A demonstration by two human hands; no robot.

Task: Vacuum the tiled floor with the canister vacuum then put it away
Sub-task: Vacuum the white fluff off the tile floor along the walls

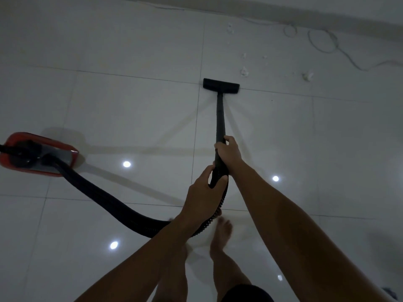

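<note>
- While the black wand (219,118) is being held out ahead of the person, its flat floor nozzle (221,85) is being rested on the tiled floor (130,101), straddling a grout line
- The wand's lower handle section is being gripped by the right hand (229,151), whose fingers are being curled fully round the tube
- The curved end of the handle, where the hose joins, is being gripped by the left hand (204,194), just behind and below the right hand, with thumb and fingers being wrapped round it
- The ribbed black hose (104,197) is being trailed in a loop from the handle, down past the feet, and back across the floor to the left
- The red and grey canister vacuum (36,154) is being kept on the tiles at the left edge of the view, well apart from the nozzle, with the hose being plugged into its near end
- Small white scraps of debris (244,71) are being shown scattered on the tiles just beyond the nozzle, toward the wall
- A thin pale cable (322,42) is being shown lying in loose loops near the base of the wall at upper right
- A bare foot (221,234) is being shown beside the hose loop, somewhat blurred
- Round ceiling-light reflections (126,164) are being mirrored in the glossy tiles
</note>
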